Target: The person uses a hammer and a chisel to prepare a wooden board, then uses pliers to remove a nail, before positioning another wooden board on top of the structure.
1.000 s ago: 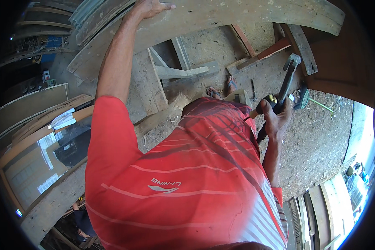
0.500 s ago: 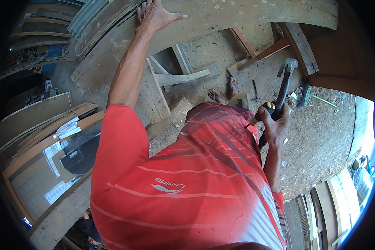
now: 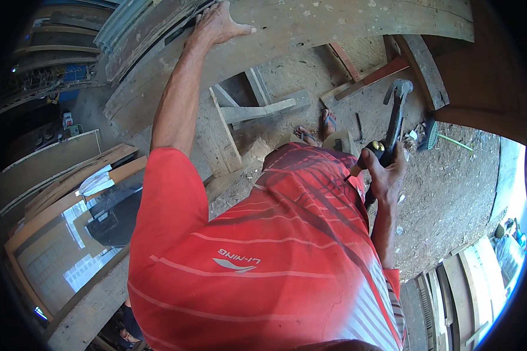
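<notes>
My left hand [image 3: 219, 24] is at the top left on a long, wide wooden plank [image 3: 310, 26]. Its fingers reach over the far edge while the thumb stretches along the face. On the right, my right hand [image 3: 386, 172] is closed round a claw hammer [image 3: 399, 111], its metal head upward. The same hand also holds a short tool [image 3: 357, 169] with a thin dark shank, a tan section and a dark, brassy-looking end; its exact kind is unclear. Part of the hammer's handle is hidden by my fingers.
Wooden frame pieces [image 3: 263, 108] lie on the dirt floor beyond my sandalled feet [image 3: 328, 121]. A brown panel [image 3: 474, 70] stands at the far right. Left are a glass-fronted wooden piece [image 3: 52, 257] and stacked boards; more boards [image 3: 459, 292] lean lower right. Another person's foot [image 3: 129, 336] shows lower left.
My left hand has shifted slightly left and nearer to me, and the plank has moved a little with it, its left end rightward. The right hand keeps its hold, nearly still.
</notes>
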Demonstrator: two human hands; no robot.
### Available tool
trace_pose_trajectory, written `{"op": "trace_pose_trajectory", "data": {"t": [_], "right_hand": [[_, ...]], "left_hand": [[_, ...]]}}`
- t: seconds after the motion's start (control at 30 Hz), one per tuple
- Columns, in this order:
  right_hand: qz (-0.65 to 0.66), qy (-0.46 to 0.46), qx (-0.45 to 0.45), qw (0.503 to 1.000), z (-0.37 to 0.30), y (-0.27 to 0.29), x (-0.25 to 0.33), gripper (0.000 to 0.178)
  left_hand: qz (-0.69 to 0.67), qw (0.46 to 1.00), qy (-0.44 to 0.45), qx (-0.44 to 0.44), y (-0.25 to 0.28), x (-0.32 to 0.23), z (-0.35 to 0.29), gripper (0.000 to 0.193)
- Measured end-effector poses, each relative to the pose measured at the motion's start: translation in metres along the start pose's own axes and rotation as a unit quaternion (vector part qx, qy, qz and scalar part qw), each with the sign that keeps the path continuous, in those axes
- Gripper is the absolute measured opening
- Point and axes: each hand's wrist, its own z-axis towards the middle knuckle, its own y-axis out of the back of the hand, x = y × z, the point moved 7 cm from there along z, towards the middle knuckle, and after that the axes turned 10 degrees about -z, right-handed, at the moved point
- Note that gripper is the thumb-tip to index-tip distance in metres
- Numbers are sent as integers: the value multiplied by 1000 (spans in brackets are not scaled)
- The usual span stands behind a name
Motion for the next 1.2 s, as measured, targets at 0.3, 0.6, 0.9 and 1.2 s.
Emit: {"op": "trace_pose_trajectory", "data": {"t": [0.3,0.6,0.9,1.2], "right_hand": [[32,6,2,999,10,-3,-1,48],[-3,40,32,999,46,-10,13,51],[-34,146,70,986,67,-45,72,54],[-1,232,135,963,50,-65,75,51]], "left_hand": [[-73,995,55,-38,-18,-7,-66,85],[-182,980,75,34,-98,-46,-148,72],[-400,908,-117,33,-47,-134,-177,58],[-627,776,11,70,-64,-187,-237,43]]}}
